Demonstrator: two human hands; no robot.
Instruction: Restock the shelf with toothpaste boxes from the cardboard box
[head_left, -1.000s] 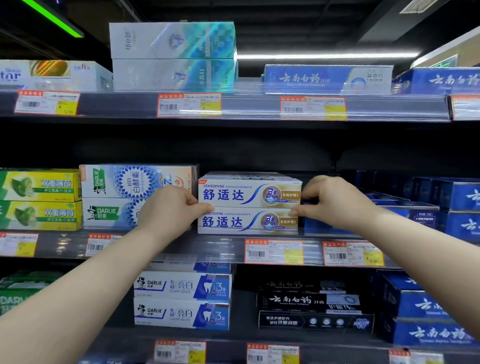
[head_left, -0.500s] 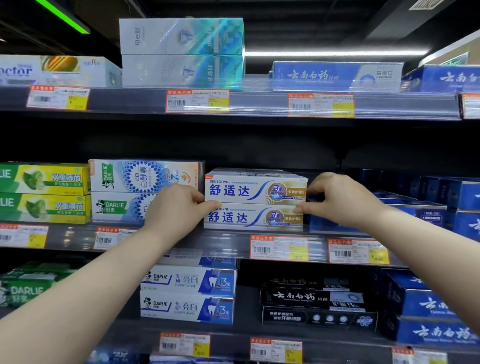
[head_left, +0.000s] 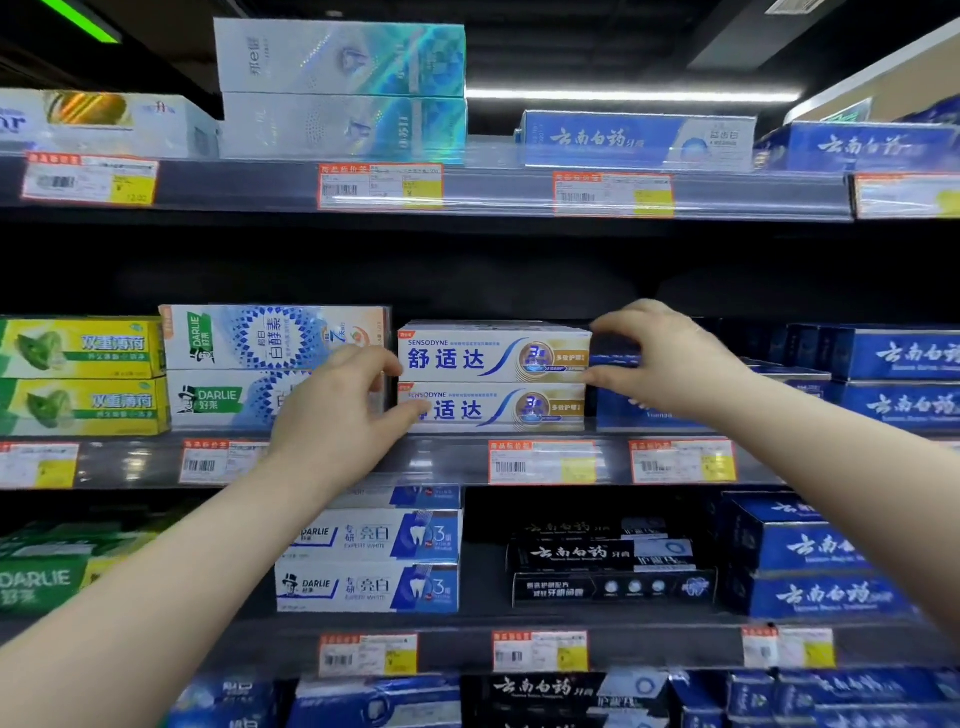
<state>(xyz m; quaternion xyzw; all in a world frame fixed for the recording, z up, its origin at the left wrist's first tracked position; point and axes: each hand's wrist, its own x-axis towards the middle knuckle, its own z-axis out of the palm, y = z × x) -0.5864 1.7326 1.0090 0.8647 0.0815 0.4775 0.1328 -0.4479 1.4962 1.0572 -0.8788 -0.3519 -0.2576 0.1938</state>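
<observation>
Two white-and-gold Sensodyne toothpaste boxes lie stacked on the middle shelf (head_left: 447, 460), the upper box (head_left: 467, 356) on the lower box (head_left: 478, 410). My left hand (head_left: 337, 410) is at the stack's left end, fingers against the upper box and thumb on the lower box's front. My right hand (head_left: 660, 358) pinches the upper box's right end, forefinger on its top corner and thumb under its bottom corner. The cardboard box is out of view.
Darlie boxes (head_left: 260, 364) stand directly left of the stack and blue boxes (head_left: 883, 374) to the right. The top shelf holds holographic boxes (head_left: 343, 88). The shelf below holds Darlie (head_left: 369, 561) and black boxes (head_left: 608, 571). Price tags line every shelf edge.
Both hands stay at the ends of the Sensodyne stack. My right hand's fingers have spread and shifted up from the seam between the boxes to the upper box's end.
</observation>
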